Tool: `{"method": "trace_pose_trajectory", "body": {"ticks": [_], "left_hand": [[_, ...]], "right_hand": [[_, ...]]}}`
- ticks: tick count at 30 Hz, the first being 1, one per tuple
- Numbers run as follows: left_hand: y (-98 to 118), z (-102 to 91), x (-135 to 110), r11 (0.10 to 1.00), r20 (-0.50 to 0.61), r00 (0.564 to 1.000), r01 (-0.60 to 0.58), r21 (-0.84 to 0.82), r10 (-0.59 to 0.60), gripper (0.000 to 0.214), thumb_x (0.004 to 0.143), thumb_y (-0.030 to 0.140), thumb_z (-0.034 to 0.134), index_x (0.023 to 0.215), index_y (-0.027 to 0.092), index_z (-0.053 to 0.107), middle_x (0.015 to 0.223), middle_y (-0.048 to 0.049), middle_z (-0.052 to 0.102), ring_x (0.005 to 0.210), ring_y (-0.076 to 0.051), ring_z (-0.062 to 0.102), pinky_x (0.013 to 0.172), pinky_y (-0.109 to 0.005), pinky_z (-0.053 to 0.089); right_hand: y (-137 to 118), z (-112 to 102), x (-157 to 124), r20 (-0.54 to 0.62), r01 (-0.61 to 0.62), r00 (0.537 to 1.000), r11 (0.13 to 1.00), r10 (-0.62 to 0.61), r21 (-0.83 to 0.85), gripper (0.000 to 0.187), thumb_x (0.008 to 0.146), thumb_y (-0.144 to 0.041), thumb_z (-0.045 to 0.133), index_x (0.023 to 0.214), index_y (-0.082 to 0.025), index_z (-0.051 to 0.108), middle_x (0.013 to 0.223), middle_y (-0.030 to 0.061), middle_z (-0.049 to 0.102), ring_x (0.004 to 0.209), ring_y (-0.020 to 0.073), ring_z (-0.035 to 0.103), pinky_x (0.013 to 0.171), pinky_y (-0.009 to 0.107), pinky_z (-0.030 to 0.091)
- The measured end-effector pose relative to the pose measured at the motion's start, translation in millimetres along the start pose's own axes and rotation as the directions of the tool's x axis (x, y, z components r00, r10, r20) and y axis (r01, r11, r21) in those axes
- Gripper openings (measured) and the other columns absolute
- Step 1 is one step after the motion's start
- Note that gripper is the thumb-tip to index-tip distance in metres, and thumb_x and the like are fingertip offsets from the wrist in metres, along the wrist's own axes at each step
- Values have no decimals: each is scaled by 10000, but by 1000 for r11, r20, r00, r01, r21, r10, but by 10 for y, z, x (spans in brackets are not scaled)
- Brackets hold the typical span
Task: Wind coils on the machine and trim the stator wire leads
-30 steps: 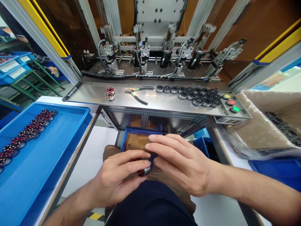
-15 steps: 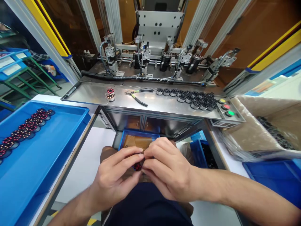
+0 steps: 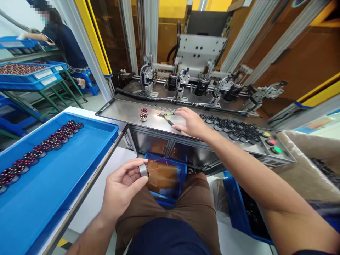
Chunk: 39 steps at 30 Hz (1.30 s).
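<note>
Held between the thumb and fingers of my left hand (image 3: 119, 187) is a small round wound motor part (image 3: 143, 170) with a silver rim. Thin red wires stick out from it to the right. My right hand (image 3: 191, 123) is over the steel ledge, its thumb and fingers spread around the handles of the green-and-black cutting pliers (image 3: 169, 120). The thumb is at one handle's end; I cannot tell whether it touches. Left of the pliers, two small parts stand on the ledge, a copper-wound one (image 3: 143, 117) and a red one (image 3: 143, 110).
Rows of wound parts (image 3: 54, 141) lie in a blue tray (image 3: 87, 166) on the left. Black-topped parts (image 3: 231, 128) crowd the ledge near coloured buttons (image 3: 271, 142). Machine fixtures (image 3: 183, 85) stand behind. A carton (image 3: 300, 156) is at right, a co-worker (image 3: 70, 46) far left.
My hands have parted. The right hand has moved up and forward to the pliers, while the left keeps the motor part, its wires now visible. The view has shifted, showing a co-worker.
</note>
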<state>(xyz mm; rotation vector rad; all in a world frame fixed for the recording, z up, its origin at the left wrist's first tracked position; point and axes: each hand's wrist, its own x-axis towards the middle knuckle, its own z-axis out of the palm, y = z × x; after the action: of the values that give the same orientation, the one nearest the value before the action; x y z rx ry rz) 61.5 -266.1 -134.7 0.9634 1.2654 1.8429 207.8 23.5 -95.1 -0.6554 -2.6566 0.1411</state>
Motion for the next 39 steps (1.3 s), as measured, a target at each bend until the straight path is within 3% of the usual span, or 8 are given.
{"method": "trace_pose_trajectory", "body": {"ticks": [7, 13, 20, 23, 26, 28, 33, 39], "left_hand": [[13, -65, -47, 999, -122, 992, -7, -44, 2, 222, 828, 218, 761, 1049, 202, 753, 1175, -113, 745, 904, -194, 742, 737, -271, 626], [-36, -74, -63, 997, -147, 987, -65, -29, 60, 145, 851, 196, 728, 990, 221, 760, 1143, -93, 744, 1022, -206, 709, 740, -254, 612], [-33, 21, -71, 998, -145, 989, -22, -65, 12, 120, 859, 188, 713, 969, 213, 752, 1129, -85, 750, 939, -194, 727, 702, -260, 621], [-33, 38, -65, 997, -142, 990, 5, -82, -17, 119, 853, 201, 718, 967, 215, 752, 1117, -79, 755, 850, -170, 730, 679, -258, 620], [-49, 61, -41, 992, -138, 988, 56, -110, -71, 106, 850, 226, 724, 950, 203, 750, 1104, -82, 758, 799, -165, 731, 652, -258, 617], [-72, 91, -26, 988, -134, 985, 89, -124, -105, 104, 847, 242, 731, 937, 194, 750, 1099, -87, 758, 798, -171, 730, 659, -269, 622], [-138, 229, -15, 979, -36, 986, 158, -129, -164, 188, 881, 227, 705, 1063, 206, 749, 1161, -92, 742, 831, -155, 726, 713, -251, 623], [-99, 427, -17, 981, 133, 982, 151, -125, -134, 330, 837, 130, 747, 1146, 245, 732, 1172, -59, 750, 958, -147, 727, 830, -206, 609]], "right_hand": [[309, 453, 285, 104, -57, 992, 996, 64, -74, 662, 905, -507, 601, 1403, -80, 515, 1440, 268, 525, 1350, 442, 460, 1104, 629, 348], [323, 403, 206, 151, 7, 988, 1000, -4, -18, 508, 914, -399, 524, 1276, -52, 602, 1252, 265, 616, 1171, 399, 567, 1045, 533, 419], [245, 185, 16, 73, -109, 993, 978, 97, 175, 426, 999, -386, 326, 1146, -114, 618, 976, 176, 690, 908, 311, 677, 838, 462, 543], [20, 96, -391, 77, -199, 979, 776, 191, 598, 483, 1045, -459, 208, 1232, -170, 547, 897, 115, 693, 751, 237, 699, 693, 381, 571], [-411, 100, -1020, 188, -242, 962, 302, 196, 922, 410, 991, -524, 445, 1246, -221, 551, 864, 82, 679, 729, 233, 682, 651, 374, 571], [-752, 153, -1460, 246, -281, 954, 229, 170, 932, 423, 902, -420, 659, 1268, -245, 539, 896, 68, 672, 790, 224, 674, 687, 356, 582], [-1324, 375, -2130, 197, -260, 956, 317, 216, 912, 451, 911, -191, 614, 1337, -287, 499, 1012, 73, 671, 772, 161, 676, 722, 313, 604], [-1316, 374, -2090, -55, -49, 982, 530, 179, 847, 659, 811, -125, 609, 1440, -250, 459, 1004, 88, 699, 839, 201, 691, 786, 364, 613]]}}
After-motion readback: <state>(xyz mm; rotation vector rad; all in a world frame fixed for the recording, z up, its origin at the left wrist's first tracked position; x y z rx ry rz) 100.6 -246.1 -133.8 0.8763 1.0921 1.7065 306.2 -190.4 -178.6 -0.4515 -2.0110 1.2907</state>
